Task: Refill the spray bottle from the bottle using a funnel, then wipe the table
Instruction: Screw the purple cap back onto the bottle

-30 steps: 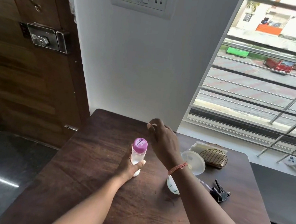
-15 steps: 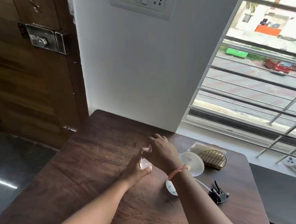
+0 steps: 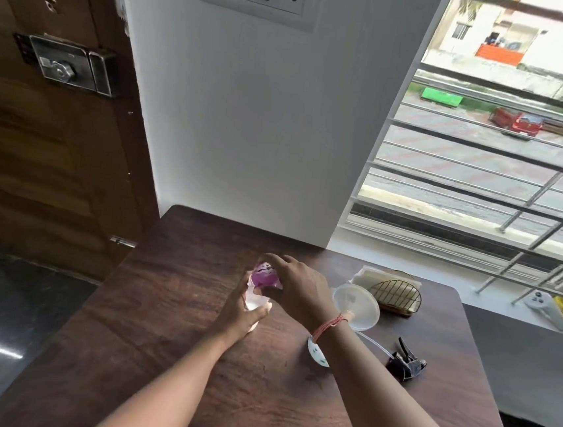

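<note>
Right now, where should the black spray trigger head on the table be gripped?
Probably the black body of the spray trigger head, from above: it lies on its side on the table, free of both hands, its thin dip tube looking too flimsy to hold.

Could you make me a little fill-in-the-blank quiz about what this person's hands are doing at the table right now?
1. The left hand holds the clear bottle by its ____.
2. The right hand grips the bottle's ____ cap.
3. The black trigger sprayer head lies on the ____.
4. The clear funnel is to the ____ of the right hand.

Missing words: body; pink; table; right
</note>
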### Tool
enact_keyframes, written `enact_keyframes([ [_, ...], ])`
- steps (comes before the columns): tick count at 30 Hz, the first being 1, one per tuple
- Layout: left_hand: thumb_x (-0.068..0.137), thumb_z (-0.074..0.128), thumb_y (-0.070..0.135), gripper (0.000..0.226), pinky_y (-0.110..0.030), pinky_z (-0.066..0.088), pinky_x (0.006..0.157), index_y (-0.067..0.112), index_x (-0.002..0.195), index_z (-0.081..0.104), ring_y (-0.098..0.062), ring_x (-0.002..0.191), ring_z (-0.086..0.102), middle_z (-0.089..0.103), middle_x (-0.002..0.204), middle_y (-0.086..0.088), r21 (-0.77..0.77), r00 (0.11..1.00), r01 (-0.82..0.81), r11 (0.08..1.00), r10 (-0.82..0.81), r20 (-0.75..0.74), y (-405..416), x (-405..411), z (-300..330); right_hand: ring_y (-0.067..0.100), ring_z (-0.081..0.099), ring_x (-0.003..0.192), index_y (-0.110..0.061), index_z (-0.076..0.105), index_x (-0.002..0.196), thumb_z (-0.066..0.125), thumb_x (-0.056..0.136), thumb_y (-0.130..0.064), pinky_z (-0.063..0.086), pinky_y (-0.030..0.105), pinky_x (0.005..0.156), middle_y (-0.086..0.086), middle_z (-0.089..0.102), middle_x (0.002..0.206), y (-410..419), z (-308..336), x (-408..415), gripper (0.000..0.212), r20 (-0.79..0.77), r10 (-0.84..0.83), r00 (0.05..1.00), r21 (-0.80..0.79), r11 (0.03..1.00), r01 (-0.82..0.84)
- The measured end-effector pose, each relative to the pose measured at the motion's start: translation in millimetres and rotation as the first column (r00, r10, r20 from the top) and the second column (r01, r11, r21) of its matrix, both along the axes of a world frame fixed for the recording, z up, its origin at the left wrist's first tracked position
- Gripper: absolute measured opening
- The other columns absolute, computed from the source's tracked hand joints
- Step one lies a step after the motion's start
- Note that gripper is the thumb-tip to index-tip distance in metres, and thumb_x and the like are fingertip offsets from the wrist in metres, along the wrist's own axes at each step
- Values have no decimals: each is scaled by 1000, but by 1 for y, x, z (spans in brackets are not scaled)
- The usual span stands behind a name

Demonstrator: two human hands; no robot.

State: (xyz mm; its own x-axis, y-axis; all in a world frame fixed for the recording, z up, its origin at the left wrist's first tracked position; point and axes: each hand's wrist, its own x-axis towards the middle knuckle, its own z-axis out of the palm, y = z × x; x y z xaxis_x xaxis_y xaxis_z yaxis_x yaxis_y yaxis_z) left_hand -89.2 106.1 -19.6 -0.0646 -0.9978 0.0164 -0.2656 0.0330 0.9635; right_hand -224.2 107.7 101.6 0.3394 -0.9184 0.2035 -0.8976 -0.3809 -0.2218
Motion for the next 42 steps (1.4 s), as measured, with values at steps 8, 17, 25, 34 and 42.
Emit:
enact_keyframes([
  [8, 72, 77, 15, 78, -22, 41, 98, 23, 138, 37, -11, 116, 55, 57, 128, 2, 102, 994, -103, 989, 98, 48, 8, 5, -19, 18, 62, 99, -42, 32, 134, 59, 87, -48, 55, 34, 72, -6, 59, 121, 7, -22, 15, 55, 200, -39, 979, 97, 995, 20],
  [17, 73, 79, 13, 75, -32, 49, 89, 18, 137, 42, -19, 107, 59, 58, 122, 1, 132, 970, -235, 963, 223, 99, -41, 25, -24, 19, 53, 119, -26, 20, 146, 46, 93, -52, 46, 38, 98, 2, 41, 145, -8, -72, 16, 65, 462, -327, 824, 415, 901, 124],
  [25, 70, 79, 7, 65, -27, 42, 94, 11, 127, 47, -26, 112, 58, 60, 121, -10, 87, 923, -373, 924, 360, 134, -132, 32, -10, 28, 50, 123, -16, 37, 140, 46, 96, -35, 39, 36, 103, 9, 41, 139, -29, -127, 22, 48, 318, -395, 862, 595, 791, 144],
  [34, 71, 80, 15, 70, -37, 47, 99, 16, 132, 46, -23, 113, 59, 60, 125, -7, 49, 943, -313, 948, 304, 133, -185, 33, -25, 29, 20, 143, -18, 38, 144, 45, 95, -27, 16, 34, 119, 7, 28, 154, -42, -159, 29, 50, 161, -320, 934, 532, 825, 191],
  [42, 59, 90, 21, 99, -35, 47, 102, 25, 140, 34, -15, 116, 56, 54, 134, 1, 195, 962, -262, 945, 273, -30, -181, 39, -30, 30, 29, 137, -13, 40, 139, 48, 93, -23, 25, 35, 114, 10, 35, 148, -45, -147, 34, 49, 170, -360, 917, 576, 792, 204],
])
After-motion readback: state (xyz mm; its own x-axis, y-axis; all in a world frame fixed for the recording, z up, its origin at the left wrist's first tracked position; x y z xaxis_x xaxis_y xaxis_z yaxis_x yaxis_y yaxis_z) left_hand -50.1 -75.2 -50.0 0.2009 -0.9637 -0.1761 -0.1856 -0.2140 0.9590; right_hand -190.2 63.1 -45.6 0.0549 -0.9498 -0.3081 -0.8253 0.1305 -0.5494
